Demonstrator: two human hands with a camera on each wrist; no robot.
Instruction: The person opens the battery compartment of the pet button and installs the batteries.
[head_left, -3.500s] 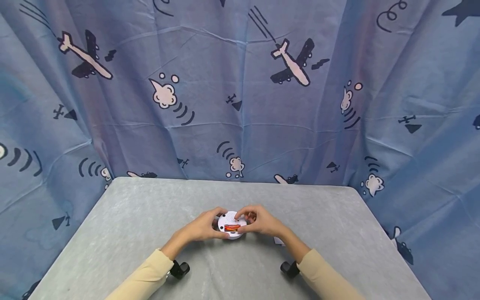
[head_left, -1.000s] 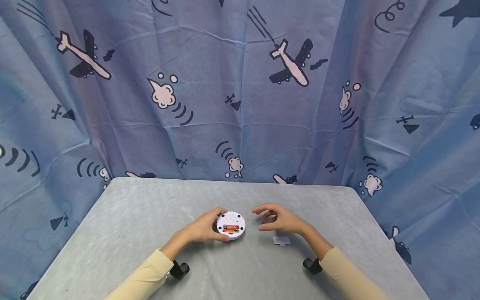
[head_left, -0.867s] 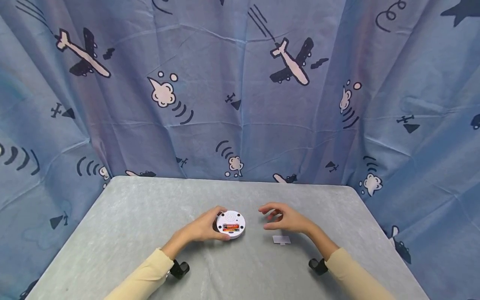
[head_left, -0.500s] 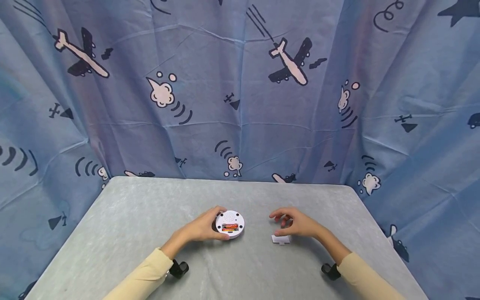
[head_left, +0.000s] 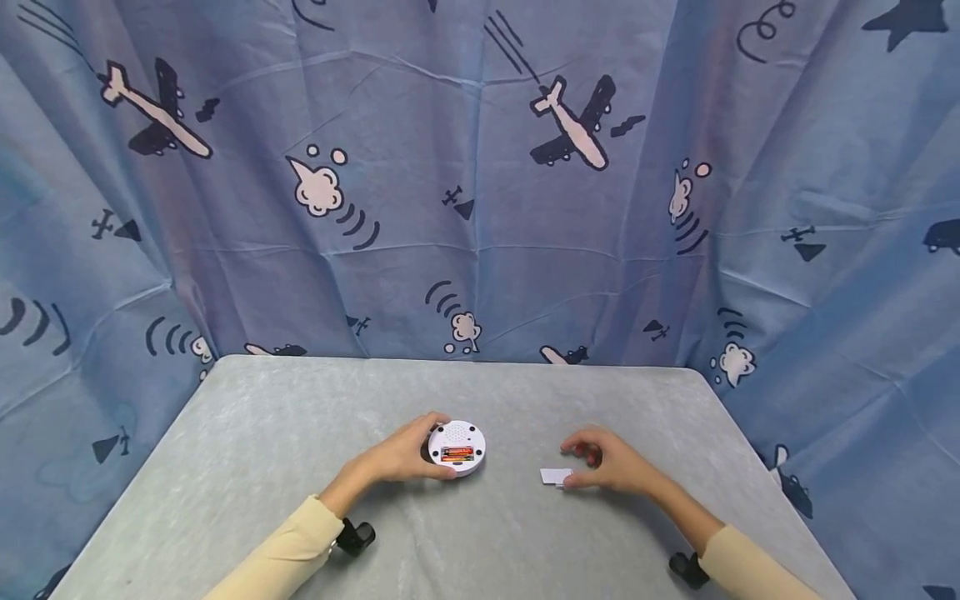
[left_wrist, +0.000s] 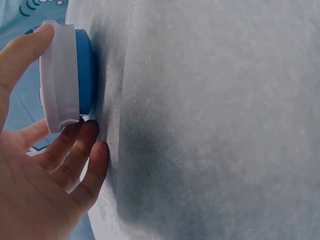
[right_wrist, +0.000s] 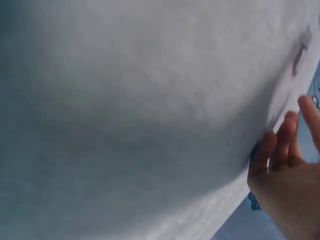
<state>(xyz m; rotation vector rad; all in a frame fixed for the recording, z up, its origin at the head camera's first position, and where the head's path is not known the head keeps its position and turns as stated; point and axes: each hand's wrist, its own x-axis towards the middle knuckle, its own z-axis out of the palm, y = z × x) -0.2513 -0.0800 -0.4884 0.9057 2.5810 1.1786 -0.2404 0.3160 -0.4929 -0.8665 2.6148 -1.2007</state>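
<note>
My left hand (head_left: pixel 401 451) grips a round white device (head_left: pixel 459 436) by its left side, thumb at the near edge and fingers at the far edge. Its underside faces up, with dark round feet, a pattern of small holes, and an uncovered compartment where red-and-orange batteries (head_left: pixel 457 454) lie. The left wrist view shows the device edge-on, with a blue part (left_wrist: pixel 85 72) below its white body. On the table to the right lies a small white battery cover (head_left: pixel 553 476) with a tab. My right hand (head_left: pixel 611 463) is over its right end, thumb at the cover, other fingers bent loosely above.
A grey-white cloth covers the table (head_left: pixel 480 542). Behind and beside it hangs a blue curtain (head_left: pixel 390 275) printed with airplanes and clouds. Black wrist cameras sit on both wrists, the right one (head_left: pixel 687 570) low over the table.
My right hand has left the device, moved right, and come down to the battery cover, its thumb now over the cover's right end. My left hand keeps the device in the same place.
</note>
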